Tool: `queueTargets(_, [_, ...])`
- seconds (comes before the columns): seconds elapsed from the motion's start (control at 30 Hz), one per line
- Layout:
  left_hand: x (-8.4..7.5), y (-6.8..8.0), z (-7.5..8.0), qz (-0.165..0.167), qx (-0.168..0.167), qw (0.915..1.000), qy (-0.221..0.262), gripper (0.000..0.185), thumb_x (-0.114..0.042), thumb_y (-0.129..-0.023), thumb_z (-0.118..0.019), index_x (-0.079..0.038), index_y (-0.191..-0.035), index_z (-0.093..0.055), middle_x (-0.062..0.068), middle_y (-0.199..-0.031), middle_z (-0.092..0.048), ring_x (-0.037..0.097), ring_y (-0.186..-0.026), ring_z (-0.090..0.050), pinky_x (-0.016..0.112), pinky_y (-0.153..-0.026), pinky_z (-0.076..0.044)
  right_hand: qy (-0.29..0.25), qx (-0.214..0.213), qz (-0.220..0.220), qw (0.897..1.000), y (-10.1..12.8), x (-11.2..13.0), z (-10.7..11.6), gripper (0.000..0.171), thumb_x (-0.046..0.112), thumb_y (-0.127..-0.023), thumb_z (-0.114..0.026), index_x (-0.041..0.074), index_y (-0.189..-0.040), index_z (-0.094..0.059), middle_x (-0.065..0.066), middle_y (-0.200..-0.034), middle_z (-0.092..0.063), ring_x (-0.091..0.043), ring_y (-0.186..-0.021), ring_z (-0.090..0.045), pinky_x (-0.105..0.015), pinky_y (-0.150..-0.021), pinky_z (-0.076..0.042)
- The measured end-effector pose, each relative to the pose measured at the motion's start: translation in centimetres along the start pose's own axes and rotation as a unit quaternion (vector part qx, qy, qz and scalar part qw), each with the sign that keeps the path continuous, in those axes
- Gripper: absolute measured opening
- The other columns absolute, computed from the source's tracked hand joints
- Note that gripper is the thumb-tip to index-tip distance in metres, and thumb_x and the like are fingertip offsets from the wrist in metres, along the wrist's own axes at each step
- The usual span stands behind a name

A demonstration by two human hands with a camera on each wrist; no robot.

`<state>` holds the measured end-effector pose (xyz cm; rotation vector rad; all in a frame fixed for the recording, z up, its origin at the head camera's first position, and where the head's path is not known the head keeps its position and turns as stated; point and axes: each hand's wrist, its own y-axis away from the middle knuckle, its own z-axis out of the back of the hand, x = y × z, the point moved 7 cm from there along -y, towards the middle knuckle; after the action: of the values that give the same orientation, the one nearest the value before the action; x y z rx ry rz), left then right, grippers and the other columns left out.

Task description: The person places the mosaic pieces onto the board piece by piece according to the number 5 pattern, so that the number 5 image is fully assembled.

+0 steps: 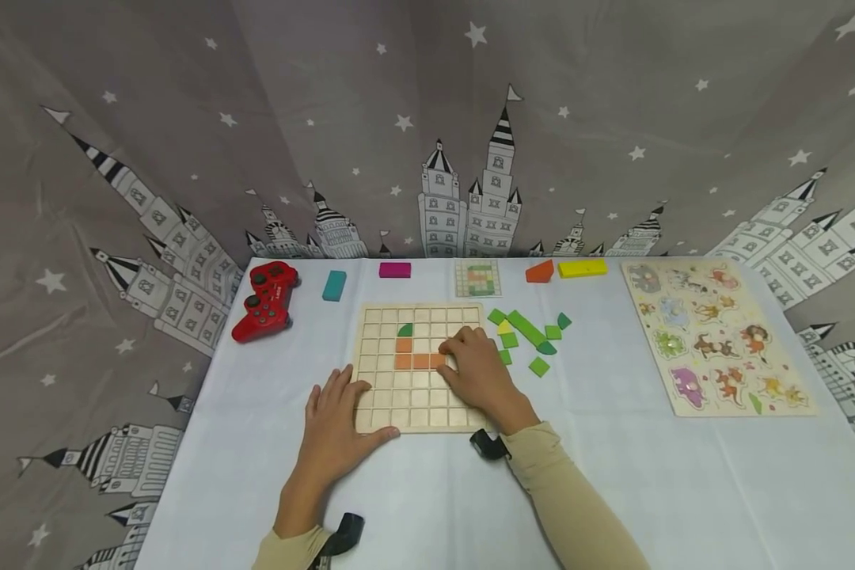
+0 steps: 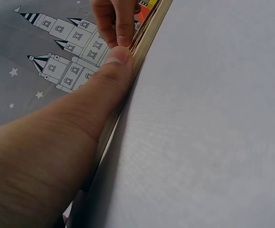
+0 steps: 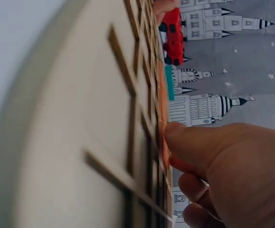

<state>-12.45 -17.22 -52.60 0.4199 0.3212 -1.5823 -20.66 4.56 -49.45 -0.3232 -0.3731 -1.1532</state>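
Note:
A wooden grid board (image 1: 420, 398) lies on the table. Several orange square tiles (image 1: 403, 361) sit in its cells in an L shape, under a dark green quarter-round tile (image 1: 405, 330). With thumb and fingers, my right hand (image 1: 480, 372) pinches the orange tile (image 1: 438, 361) at the row's right end; the right wrist view shows the thumb (image 3: 187, 137) touching orange. My left hand (image 1: 333, 427) rests with spread fingers at the board's lower left corner, its thumb (image 2: 111, 71) along the near edge.
Loose green tiles (image 1: 526, 328) and a yellow triangle (image 1: 504, 326) lie right of the board. Behind it are a pattern card (image 1: 478, 279) and teal (image 1: 334, 286), magenta (image 1: 395, 270), orange (image 1: 539, 271) and yellow (image 1: 582, 268) blocks. A red game controller (image 1: 266, 301) and an animal puzzle (image 1: 712, 340) flank these.

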Motion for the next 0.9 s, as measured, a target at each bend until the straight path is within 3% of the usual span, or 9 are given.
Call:
queueTargets(0.33, [-0.3, 0.0, 0.2, 0.0, 0.0, 1.0, 0.001, 0.092, -0.069, -0.072, -0.08, -0.01, -0.137, -0.053, 0.02, -0.165, -0.03, 0.042, -0.156, -0.019, 0.066, -0.124, -0.01, 0.006, -0.016, -0.026, 1.0, 0.4, -0.3, 0.1, 0.023, 0.033, -0.096, -0.071, 0.019, -0.114, -0.076, -0.004, -0.113, -0.068, -0.024, -0.098, -0.055, -0.041, -0.083, -0.048])
queueTargets(0.57, [-0.4, -0.3, 0.4, -0.009, -0.019, 0.9998, -0.003, 0.091, -0.067, -0.072, -0.08, -0.01, -0.137, -0.053, 0.019, -0.164, -0.032, 0.042, -0.155, -0.021, 0.066, -0.124, -0.012, -0.008, -0.036, -0.033, 0.999, 0.7, -1.2, 1.1, 0.018, 0.03, -0.096, -0.071, 0.02, -0.109, -0.077, -0.004, -0.107, -0.067, -0.023, -0.093, -0.053, -0.042, -0.085, -0.048])
queueTargets(0.77, [-0.1, 0.5, -0.4, 0.001, 0.006, 1.0, 0.006, 0.092, -0.071, -0.07, -0.08, -0.01, -0.135, -0.055, 0.02, -0.164, -0.032, 0.043, -0.155, -0.021, 0.067, -0.123, -0.011, -0.072, -0.048, -0.09, 0.992, 3.0, -5.8, 3.0, 0.02, 0.026, -0.098, -0.068, 0.013, -0.11, -0.076, -0.006, -0.108, -0.067, -0.025, -0.102, -0.059, -0.043, -0.092, -0.051])
queueTargets(0.9, [-0.1, 0.4, -0.1, -0.008, -0.015, 0.9998, 0.008, 0.091, -0.07, -0.071, -0.079, -0.01, -0.134, -0.055, 0.02, -0.164, -0.033, 0.043, -0.155, -0.022, 0.067, -0.123, -0.011, -0.077, -0.086, -0.15, 0.982, 3.9, -10.2, 5.7, 0.024, 0.026, -0.099, -0.067, 0.01, -0.115, -0.074, -0.009, -0.109, -0.066, -0.027, -0.102, -0.059, -0.046, -0.093, -0.05])
